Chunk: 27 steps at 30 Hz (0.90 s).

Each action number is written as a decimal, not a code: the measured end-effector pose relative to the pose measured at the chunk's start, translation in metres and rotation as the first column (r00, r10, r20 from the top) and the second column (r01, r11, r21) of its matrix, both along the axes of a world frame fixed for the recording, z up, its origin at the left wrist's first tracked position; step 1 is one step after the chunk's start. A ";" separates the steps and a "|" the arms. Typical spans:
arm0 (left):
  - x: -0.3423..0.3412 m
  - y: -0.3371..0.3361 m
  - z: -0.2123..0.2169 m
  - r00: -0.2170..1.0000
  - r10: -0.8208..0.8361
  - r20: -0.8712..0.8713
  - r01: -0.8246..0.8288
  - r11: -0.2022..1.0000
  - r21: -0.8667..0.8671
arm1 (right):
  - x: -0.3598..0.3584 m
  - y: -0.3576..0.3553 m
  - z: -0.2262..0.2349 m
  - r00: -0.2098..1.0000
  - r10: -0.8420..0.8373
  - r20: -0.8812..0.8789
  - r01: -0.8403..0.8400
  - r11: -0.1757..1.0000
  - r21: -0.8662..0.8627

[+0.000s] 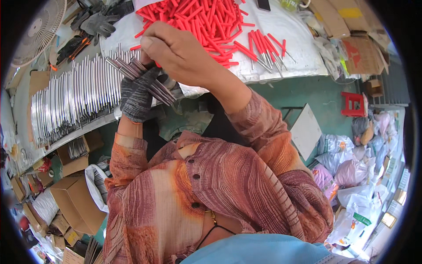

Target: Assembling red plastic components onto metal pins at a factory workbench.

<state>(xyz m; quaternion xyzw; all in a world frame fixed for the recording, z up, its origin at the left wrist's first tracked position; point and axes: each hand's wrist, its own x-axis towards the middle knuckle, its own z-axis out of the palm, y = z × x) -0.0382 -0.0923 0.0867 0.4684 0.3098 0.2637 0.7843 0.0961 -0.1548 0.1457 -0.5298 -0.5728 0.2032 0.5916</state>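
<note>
My left hand (137, 94), in a dark grey knit glove, is shut on a bundle of thin metal rods (151, 81) that fan out toward the upper left. My bare right hand (176, 53) is over the bundle's upper end, fingers pinched on one of the rods. Just behind the hands lies a heap of red plastic sleeves (198, 20) on a white sheet (290, 53). To its right are a few rods with red sleeves fitted (263, 50). A long row of bare shiny metal rods (74, 99) lies on the table at the left.
Dark work gloves (99, 20) and a white fan (37, 31) sit at the upper left. Cardboard boxes (74, 202) stand under the table on the left, more boxes (360, 48) at the upper right. A red stool (354, 104) and filled plastic bags (351, 171) are on the green floor.
</note>
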 end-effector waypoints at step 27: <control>-0.016 0.027 -0.012 0.884 0.434 0.175 -0.434 0.900 -0.041 | 0.145 -0.049 -0.158 0.630 -0.309 0.712 0.684 0.656 -0.320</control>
